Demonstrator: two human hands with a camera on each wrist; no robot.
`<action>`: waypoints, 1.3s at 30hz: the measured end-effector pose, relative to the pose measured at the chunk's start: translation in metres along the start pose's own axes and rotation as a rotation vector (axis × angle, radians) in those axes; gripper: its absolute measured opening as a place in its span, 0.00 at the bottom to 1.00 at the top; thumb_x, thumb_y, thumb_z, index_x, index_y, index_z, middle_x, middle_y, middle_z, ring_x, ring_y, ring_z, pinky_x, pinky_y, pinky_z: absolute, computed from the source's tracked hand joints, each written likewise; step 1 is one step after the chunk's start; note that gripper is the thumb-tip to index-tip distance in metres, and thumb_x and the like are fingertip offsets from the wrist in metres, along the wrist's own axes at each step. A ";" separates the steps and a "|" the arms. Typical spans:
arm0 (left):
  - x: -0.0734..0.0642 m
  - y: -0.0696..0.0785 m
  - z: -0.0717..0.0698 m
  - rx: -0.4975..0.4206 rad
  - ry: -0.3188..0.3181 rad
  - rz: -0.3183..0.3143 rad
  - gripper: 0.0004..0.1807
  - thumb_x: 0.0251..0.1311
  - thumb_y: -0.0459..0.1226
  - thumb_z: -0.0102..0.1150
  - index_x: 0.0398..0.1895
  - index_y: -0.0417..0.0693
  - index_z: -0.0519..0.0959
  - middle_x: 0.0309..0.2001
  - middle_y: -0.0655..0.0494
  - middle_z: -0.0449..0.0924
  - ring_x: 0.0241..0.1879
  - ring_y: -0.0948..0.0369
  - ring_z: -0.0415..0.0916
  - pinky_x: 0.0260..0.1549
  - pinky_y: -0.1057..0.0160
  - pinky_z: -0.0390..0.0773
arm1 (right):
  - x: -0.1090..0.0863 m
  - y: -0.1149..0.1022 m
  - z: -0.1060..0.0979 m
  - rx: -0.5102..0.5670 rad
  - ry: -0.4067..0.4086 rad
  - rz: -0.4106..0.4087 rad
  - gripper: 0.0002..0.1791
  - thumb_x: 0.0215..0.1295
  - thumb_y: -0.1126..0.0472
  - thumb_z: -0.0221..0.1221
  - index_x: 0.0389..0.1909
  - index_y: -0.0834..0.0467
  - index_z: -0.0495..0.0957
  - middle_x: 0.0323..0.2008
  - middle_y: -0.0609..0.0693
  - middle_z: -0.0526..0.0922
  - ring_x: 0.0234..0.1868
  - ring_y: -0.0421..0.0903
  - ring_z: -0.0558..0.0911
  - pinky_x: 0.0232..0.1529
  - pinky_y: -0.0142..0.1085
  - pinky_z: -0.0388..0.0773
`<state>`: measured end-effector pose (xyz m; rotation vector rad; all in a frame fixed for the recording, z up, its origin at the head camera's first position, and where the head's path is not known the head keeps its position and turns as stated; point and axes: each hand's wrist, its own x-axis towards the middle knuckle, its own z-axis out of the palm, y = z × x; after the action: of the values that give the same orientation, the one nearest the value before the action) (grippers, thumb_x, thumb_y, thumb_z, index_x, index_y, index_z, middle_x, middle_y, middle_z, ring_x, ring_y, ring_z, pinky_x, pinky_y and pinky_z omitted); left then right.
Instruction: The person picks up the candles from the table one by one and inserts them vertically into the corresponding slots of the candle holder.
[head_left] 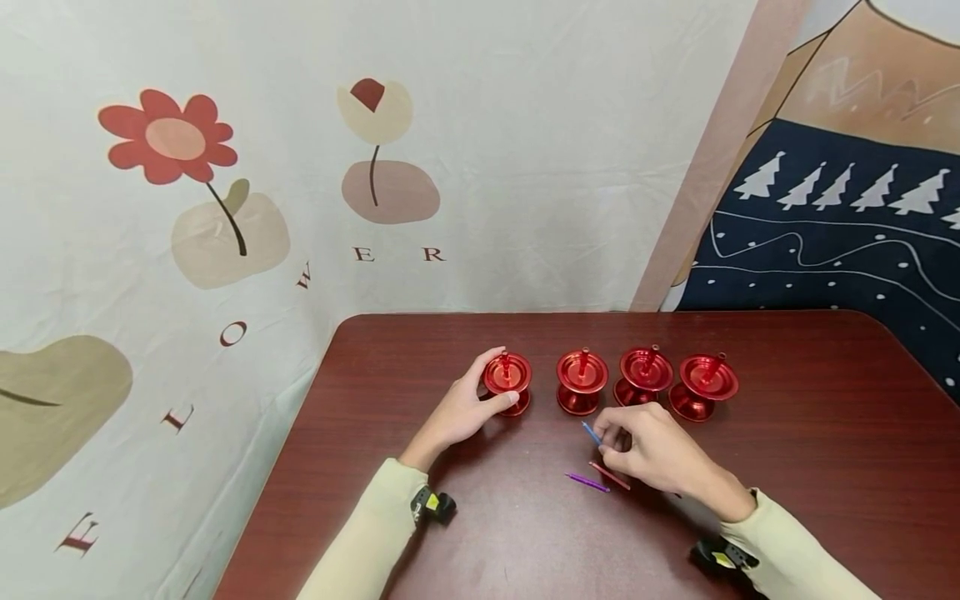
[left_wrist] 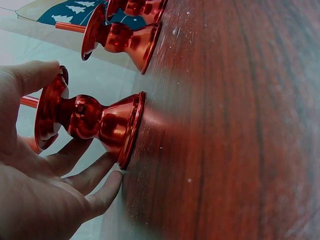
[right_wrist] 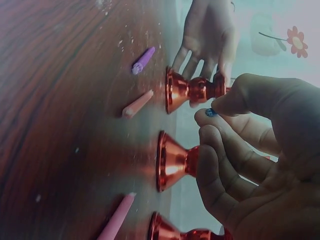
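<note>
My left hand grips the leftmost red metallic candle holder, thumb and fingers round its dish and stem. The holder stands upright on the table, a short red tube rising from its dish. In the left wrist view its flared base shows beside the fingertips. My right hand pinches a thin blue candle between thumb and forefinger, above the table. In the right wrist view only the blue candle's end shows. Below that hand lie a purple candle and a reddish candle.
Three more red holders stand to the right in a row: one, another and the rightmost. A pink candle lies on the brown table. Behind the table hangs a printed cloth.
</note>
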<state>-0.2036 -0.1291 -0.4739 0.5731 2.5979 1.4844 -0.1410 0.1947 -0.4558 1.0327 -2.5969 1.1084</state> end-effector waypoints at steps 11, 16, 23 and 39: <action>0.000 0.009 -0.001 -0.034 0.001 -0.064 0.44 0.72 0.47 0.72 0.86 0.53 0.63 0.70 0.46 0.81 0.73 0.47 0.75 0.72 0.36 0.70 | 0.015 -0.010 0.006 0.008 -0.001 -0.001 0.14 0.55 0.74 0.71 0.35 0.51 0.84 0.27 0.31 0.82 0.29 0.29 0.81 0.30 0.32 0.82; -0.001 0.010 -0.001 -0.042 0.000 -0.060 0.44 0.72 0.46 0.72 0.86 0.52 0.63 0.70 0.47 0.81 0.73 0.49 0.75 0.73 0.37 0.70 | 0.022 -0.015 0.008 0.012 -0.013 0.010 0.13 0.56 0.73 0.70 0.35 0.52 0.84 0.27 0.32 0.82 0.29 0.30 0.81 0.30 0.32 0.82; -0.002 0.012 -0.001 -0.058 0.000 -0.048 0.44 0.72 0.46 0.72 0.86 0.51 0.62 0.70 0.46 0.80 0.72 0.48 0.76 0.72 0.37 0.70 | 0.032 -0.022 0.013 0.044 0.009 0.005 0.13 0.55 0.73 0.69 0.34 0.52 0.83 0.27 0.33 0.81 0.29 0.31 0.81 0.30 0.32 0.82; -0.003 0.012 -0.001 -0.072 -0.008 -0.040 0.43 0.73 0.46 0.71 0.86 0.50 0.62 0.68 0.46 0.82 0.70 0.50 0.78 0.71 0.38 0.72 | 0.053 -0.034 0.024 0.088 0.064 -0.022 0.14 0.58 0.72 0.71 0.34 0.51 0.80 0.28 0.35 0.79 0.29 0.34 0.80 0.29 0.33 0.80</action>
<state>-0.1977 -0.1255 -0.4635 0.5146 2.5231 1.5527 -0.1560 0.1326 -0.4333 1.0230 -2.5022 1.2401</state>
